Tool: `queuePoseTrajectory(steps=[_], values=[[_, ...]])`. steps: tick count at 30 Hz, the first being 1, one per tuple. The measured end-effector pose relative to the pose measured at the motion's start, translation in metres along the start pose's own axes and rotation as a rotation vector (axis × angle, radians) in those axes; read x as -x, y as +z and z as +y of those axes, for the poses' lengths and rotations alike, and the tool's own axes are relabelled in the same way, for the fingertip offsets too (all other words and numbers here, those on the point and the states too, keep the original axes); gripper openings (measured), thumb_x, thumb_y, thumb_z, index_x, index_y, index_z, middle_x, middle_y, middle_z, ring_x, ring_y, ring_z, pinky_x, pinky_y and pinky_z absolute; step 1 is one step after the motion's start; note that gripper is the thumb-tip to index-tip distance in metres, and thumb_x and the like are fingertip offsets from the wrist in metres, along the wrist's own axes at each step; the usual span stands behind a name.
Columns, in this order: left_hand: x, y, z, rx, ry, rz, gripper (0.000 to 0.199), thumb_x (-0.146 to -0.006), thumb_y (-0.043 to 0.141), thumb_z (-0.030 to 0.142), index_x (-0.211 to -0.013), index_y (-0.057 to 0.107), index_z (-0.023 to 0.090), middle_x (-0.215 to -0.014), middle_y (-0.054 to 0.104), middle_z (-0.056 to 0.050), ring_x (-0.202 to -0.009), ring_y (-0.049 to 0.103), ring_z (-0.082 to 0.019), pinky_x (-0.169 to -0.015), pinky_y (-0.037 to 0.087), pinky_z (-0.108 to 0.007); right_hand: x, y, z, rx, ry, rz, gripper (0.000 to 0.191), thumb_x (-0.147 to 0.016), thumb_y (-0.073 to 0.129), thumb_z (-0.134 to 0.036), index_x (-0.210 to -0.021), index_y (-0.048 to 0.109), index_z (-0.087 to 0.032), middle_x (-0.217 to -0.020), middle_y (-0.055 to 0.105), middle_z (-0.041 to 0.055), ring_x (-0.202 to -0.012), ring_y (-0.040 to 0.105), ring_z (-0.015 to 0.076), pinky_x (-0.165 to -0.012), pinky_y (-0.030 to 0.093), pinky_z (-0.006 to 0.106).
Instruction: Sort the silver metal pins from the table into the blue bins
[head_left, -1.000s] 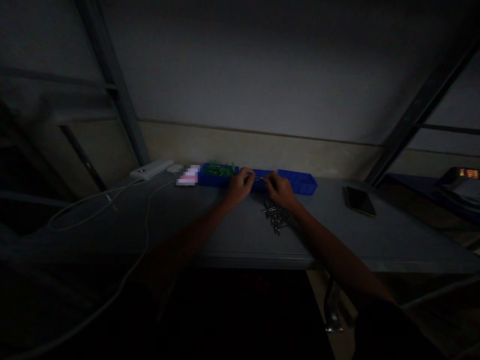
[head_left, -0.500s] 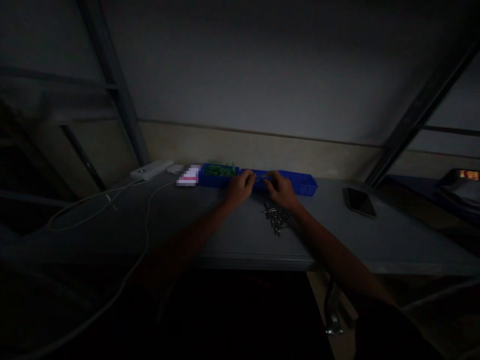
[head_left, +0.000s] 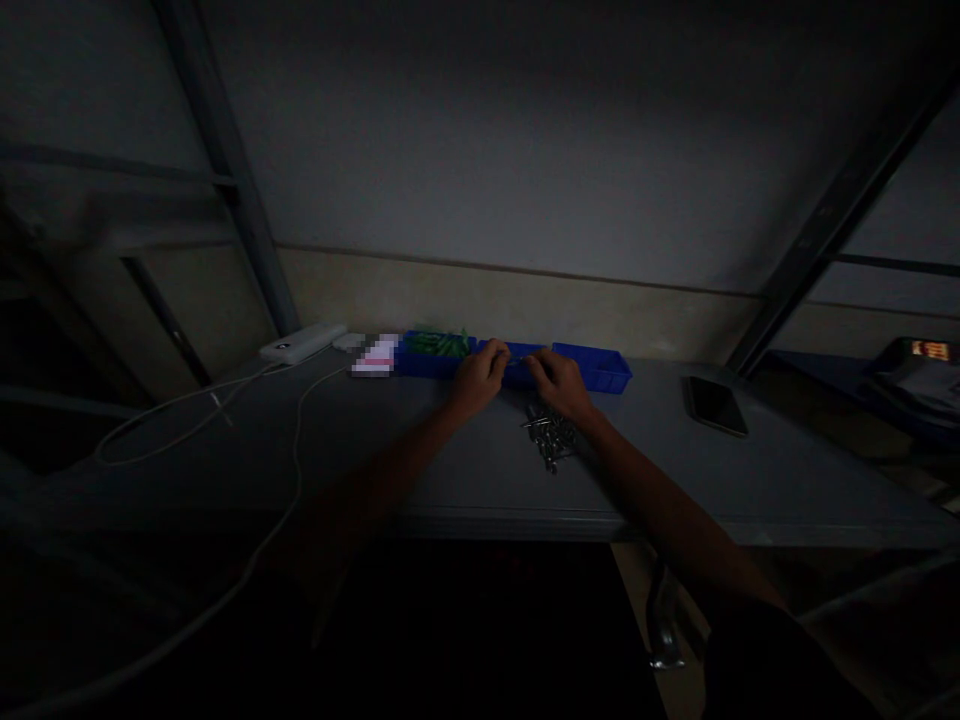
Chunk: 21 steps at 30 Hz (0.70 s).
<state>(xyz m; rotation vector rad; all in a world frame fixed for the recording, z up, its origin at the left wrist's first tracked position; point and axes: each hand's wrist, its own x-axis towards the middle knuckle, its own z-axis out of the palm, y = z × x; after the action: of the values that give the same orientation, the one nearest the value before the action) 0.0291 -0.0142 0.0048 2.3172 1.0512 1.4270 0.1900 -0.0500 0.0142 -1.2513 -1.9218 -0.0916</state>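
My left hand (head_left: 478,382) and my right hand (head_left: 562,384) face each other over the blue bins, fingers closed in a pinch. Between their fingertips is a small, thin metal piece (head_left: 516,360) that looks like a screw; dim light hides its detail. Below my right hand, a pile of shiny metal screws (head_left: 551,440) lies loose on the grey table (head_left: 480,470). Behind the hands is the middle blue bin (head_left: 517,379), its contents hidden from me. Green slender pieces (head_left: 439,345) fill the left blue bin (head_left: 420,368).
A right-hand blue bin (head_left: 607,379) adjoins the middle one. A phone (head_left: 716,405) lies at the right. On the left are a white power bank (head_left: 300,344), a blurred card (head_left: 375,356) and a white cable (head_left: 296,450) running over the table edge. Metal posts (head_left: 251,230) frame the back.
Both hands stay nearly in place, still pinching the metal piece, which now shows less between the fingertips. The view has shifted slightly.
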Motion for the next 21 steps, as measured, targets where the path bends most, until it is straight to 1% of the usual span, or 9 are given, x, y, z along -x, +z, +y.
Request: queuePoseTrajectory(steps=[2, 4, 7, 9, 12, 14, 18, 21], values=[[-0.0003, 0.0, 0.0, -0.017, -0.007, 0.006, 0.018, -0.089, 0.037, 0.028, -0.086, 0.053, 0.019, -0.065, 0.056, 0.0, -0.061, 0.053, -0.014, -0.063, 0.039, -0.025, 0.0005, 0.0001, -0.0008, -0.006, 0.021, 0.0, 0.029, -0.089, 0.039, -0.04, -0.095, 0.057, -0.018, -0.065, 0.058, 0.0008, -0.059, 0.053, 0.0144, -0.059, 0.037, 0.024], [-0.0008, 0.0003, -0.0006, -0.031, -0.013, 0.004, 0.02, -0.089, 0.037, 0.027, -0.084, 0.053, 0.019, -0.065, 0.057, -0.001, -0.062, 0.054, -0.015, -0.064, 0.04, -0.025, 0.0008, 0.0002, -0.0015, -0.002, 0.024, -0.003, 0.029, -0.088, 0.041, -0.039, -0.099, 0.056, -0.017, -0.065, 0.059, 0.0007, -0.057, 0.052, 0.0141, -0.059, 0.037, 0.024], [-0.001, 0.0018, -0.0031, -0.025, -0.007, -0.004, 0.021, -0.09, 0.037, 0.028, -0.083, 0.054, 0.018, -0.066, 0.058, -0.001, -0.062, 0.054, -0.014, -0.063, 0.04, -0.025, 0.0002, 0.001, -0.0011, 0.011, 0.003, -0.009, 0.026, -0.089, 0.039, -0.035, -0.093, 0.058, -0.017, -0.074, 0.062, 0.0041, -0.063, 0.054, 0.015, -0.063, 0.038, 0.025], [-0.0007, 0.003, -0.0048, -0.004, -0.007, -0.008, 0.02, -0.089, 0.038, 0.03, -0.087, 0.054, 0.018, -0.064, 0.057, 0.0, -0.059, 0.053, -0.014, -0.061, 0.039, -0.024, -0.0006, 0.0018, 0.0005, 0.015, -0.008, 0.004, 0.027, -0.09, 0.037, -0.034, -0.087, 0.058, -0.017, -0.077, 0.063, 0.0057, -0.067, 0.056, 0.016, -0.065, 0.039, 0.025], [0.0002, 0.0038, -0.0046, 0.021, -0.006, -0.007, 0.018, -0.088, 0.041, 0.031, -0.091, 0.053, 0.018, -0.061, 0.054, 0.002, -0.056, 0.052, -0.013, -0.057, 0.038, -0.023, -0.0013, 0.0031, 0.0042, 0.004, -0.019, 0.037, 0.029, -0.09, 0.035, -0.035, -0.081, 0.057, -0.018, -0.073, 0.062, 0.0055, -0.066, 0.055, 0.0161, -0.063, 0.039, 0.025], [0.0005, 0.0032, -0.0024, 0.02, 0.003, -0.003, 0.016, -0.088, 0.041, 0.029, -0.089, 0.052, 0.018, -0.061, 0.054, 0.002, -0.057, 0.052, -0.013, -0.057, 0.037, -0.023, -0.001, 0.0037, 0.0062, -0.019, -0.027, 0.047, 0.029, -0.09, 0.036, -0.037, -0.081, 0.057, -0.018, -0.069, 0.061, 0.0043, -0.063, 0.054, 0.0156, -0.061, 0.038, 0.025], [-0.0003, 0.0006, 0.003, -0.004, -0.013, 0.003, 0.019, -0.089, 0.038, 0.028, -0.083, 0.053, 0.017, -0.063, 0.055, 0.0, -0.059, 0.052, -0.014, -0.06, 0.038, -0.024, -0.0004, 0.0043, 0.0068, -0.052, -0.037, 0.024, 0.028, -0.088, 0.041, -0.041, -0.086, 0.056, -0.018, -0.068, 0.059, 0.0027, -0.059, 0.052, 0.0146, -0.058, 0.037, 0.024], [-0.0005, 0.0011, 0.0036, -0.018, -0.033, -0.015, 0.023, -0.089, 0.037, 0.029, -0.082, 0.054, 0.017, -0.063, 0.056, 0.0, -0.059, 0.052, -0.014, -0.06, 0.038, -0.024, -0.0021, 0.0031, 0.0082, -0.034, -0.051, 0.001, 0.028, -0.089, 0.039, -0.039, -0.081, 0.056, -0.018, -0.07, 0.06, 0.0037, -0.061, 0.052, 0.0148, -0.059, 0.036, 0.024]])
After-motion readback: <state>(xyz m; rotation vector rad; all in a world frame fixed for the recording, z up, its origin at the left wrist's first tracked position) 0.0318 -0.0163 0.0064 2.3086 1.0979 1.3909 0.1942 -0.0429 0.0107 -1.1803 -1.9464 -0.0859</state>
